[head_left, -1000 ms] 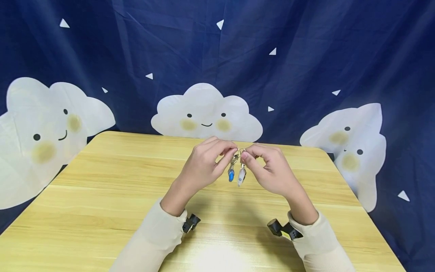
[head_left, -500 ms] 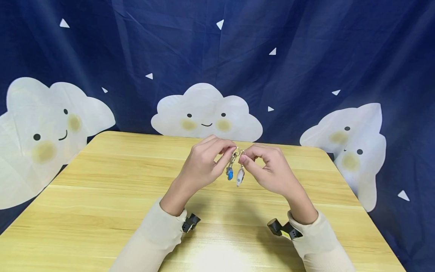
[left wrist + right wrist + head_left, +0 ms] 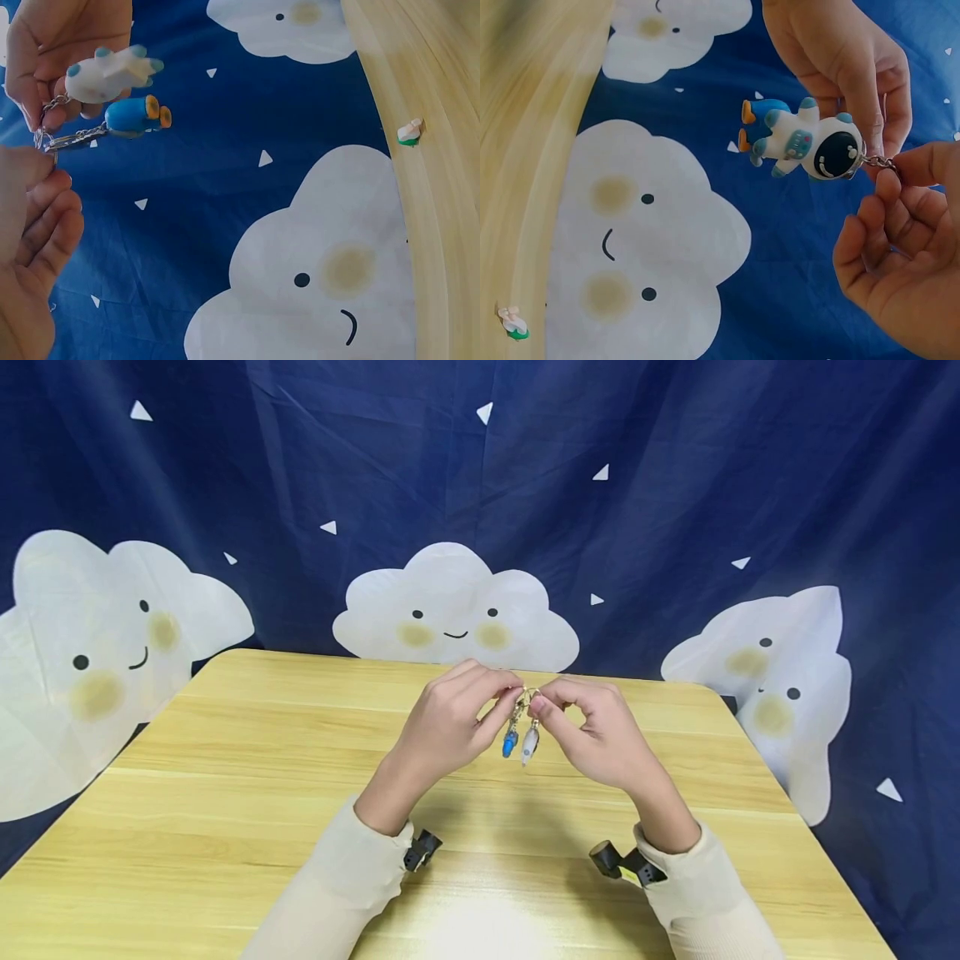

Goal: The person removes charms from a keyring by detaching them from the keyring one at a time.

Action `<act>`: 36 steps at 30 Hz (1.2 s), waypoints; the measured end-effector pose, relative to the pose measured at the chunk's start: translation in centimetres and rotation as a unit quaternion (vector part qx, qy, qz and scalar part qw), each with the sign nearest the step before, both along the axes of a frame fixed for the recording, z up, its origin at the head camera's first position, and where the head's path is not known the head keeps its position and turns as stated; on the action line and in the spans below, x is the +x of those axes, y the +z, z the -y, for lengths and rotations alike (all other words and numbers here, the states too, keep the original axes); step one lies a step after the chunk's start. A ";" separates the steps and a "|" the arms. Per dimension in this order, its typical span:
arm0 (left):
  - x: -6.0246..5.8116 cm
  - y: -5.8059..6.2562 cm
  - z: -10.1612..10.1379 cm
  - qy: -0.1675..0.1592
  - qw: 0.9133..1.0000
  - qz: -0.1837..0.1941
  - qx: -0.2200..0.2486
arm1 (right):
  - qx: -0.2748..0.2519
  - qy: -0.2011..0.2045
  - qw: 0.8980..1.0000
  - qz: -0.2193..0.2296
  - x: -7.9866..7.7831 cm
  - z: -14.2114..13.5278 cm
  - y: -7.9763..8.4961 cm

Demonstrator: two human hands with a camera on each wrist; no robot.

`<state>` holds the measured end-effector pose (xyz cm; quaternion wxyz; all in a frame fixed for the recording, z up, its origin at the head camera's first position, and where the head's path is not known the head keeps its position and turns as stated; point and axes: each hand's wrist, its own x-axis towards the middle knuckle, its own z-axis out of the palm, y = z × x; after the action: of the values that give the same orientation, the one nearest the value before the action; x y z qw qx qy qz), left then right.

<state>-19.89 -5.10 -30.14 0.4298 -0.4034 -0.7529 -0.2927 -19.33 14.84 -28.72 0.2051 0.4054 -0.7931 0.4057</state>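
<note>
Over the table (image 3: 300,727), the left hand (image 3: 450,714) pinches the blue figure keychain (image 3: 510,743) and the right hand (image 3: 603,731) the white astronaut keychain (image 3: 530,745) just right of it, apparently working at their metal fittings (image 3: 78,139), where the next move likely calls for a steady pinch.

No text, brand or number can be read. A yellow label (image 3: 628,877) sits on the black wrist camera (image 3: 606,859) below the right grip (image 3: 602,732), too small to make out. The panel (image 3: 799,143) on the astronaut (image 3: 817,146), just beneath that grip, carries small coloured marks, none readable as letters.
</note>
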 end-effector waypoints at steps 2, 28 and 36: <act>0.0 0.0 0.0 0.001 1.000 -0.004 -0.003 | -0.001 -0.002 1.000 -0.004 0.0 -0.1 -0.1; 0.0 0.3 0.1 -0.017 1.000 -0.019 0.019 | 0.003 -0.007 1.000 0.022 2.0 1.0 1.7; 0.0 0.1 0.1 0.007 1.000 -0.025 -0.016 | 0.005 -0.006 1.000 0.008 0.2 0.0 0.0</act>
<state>-19.92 -5.21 -30.08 0.4442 -0.4121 -0.7492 -0.2675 -19.16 14.87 -28.72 0.1990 0.3980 -0.7993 0.4039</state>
